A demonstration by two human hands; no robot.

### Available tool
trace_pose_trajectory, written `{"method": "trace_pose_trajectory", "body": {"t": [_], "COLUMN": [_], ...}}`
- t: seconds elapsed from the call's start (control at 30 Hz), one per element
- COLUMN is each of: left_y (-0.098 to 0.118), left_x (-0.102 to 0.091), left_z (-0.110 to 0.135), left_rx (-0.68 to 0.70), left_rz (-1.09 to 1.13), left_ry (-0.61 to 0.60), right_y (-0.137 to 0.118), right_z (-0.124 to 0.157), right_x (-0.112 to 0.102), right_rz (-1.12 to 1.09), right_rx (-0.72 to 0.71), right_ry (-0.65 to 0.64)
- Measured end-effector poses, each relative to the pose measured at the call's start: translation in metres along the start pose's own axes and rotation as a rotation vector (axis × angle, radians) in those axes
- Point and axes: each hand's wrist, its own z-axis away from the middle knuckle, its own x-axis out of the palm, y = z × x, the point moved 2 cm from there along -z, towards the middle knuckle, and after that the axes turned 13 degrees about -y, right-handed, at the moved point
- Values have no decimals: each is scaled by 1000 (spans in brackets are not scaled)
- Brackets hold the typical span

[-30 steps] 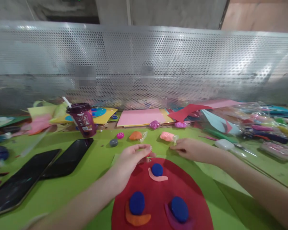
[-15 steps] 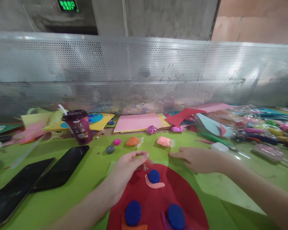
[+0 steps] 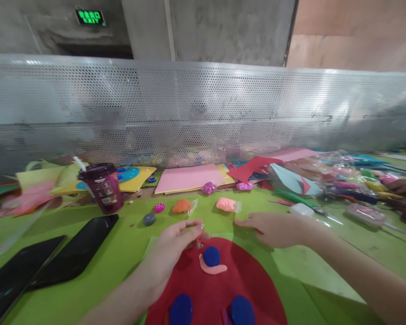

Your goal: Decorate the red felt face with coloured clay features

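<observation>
My left hand (image 3: 177,246) is at the upper left edge of a round red sheet (image 3: 250,275), thumb and fingers pinched on a small red piece (image 3: 200,235) that is mostly hidden. My right hand (image 3: 274,229) rests beyond the sheet's upper right edge, index finger stretched out over the green tabletop, holding nothing. On the sheet, a curved peach clay strip (image 3: 216,270) runs under a blue disc (image 3: 211,256). Lower down are a left blue disc (image 3: 181,309) and a right blue disc (image 3: 242,310), with a purple strip (image 3: 225,317) beside the right one.
Orange clay (image 3: 182,206) and peach clay (image 3: 226,204) in clear wrap lie ahead. Left are two black phones (image 3: 77,253) and a purple cup (image 3: 104,188) with a straw. A green-handled knife (image 3: 292,198), wrapped clay, and another person's hand (image 3: 404,186) are right. A perforated metal screen (image 3: 203,95) stands behind.
The view has shifted slightly, so the table things sit a little lower and further left. Another person's hand has appeared at the right edge. Both my hands keep nearly the same pose.
</observation>
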Motion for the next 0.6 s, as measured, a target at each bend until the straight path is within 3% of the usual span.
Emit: {"method": "trace_pose_trajectory", "body": {"t": [0.17,0.3,0.47,0.6], "left_y": [-1,-1,0,-3], "left_x": [-1,0,1,-4], "left_z": [-3,-5,-2,-8], "left_rx": [0,15,36,13], "left_rz": [-22,-26,-15,-22], "left_ry": [29,61,28,29], "right_y": [-5,7,68,114], "right_z": [4,11,21,25], "right_x": [-11,-22,-31,-19], "right_rz": [-42,-70,-99,-107], "right_rx": [2,13,346,494], "right_ry": [5,165,430,483]}}
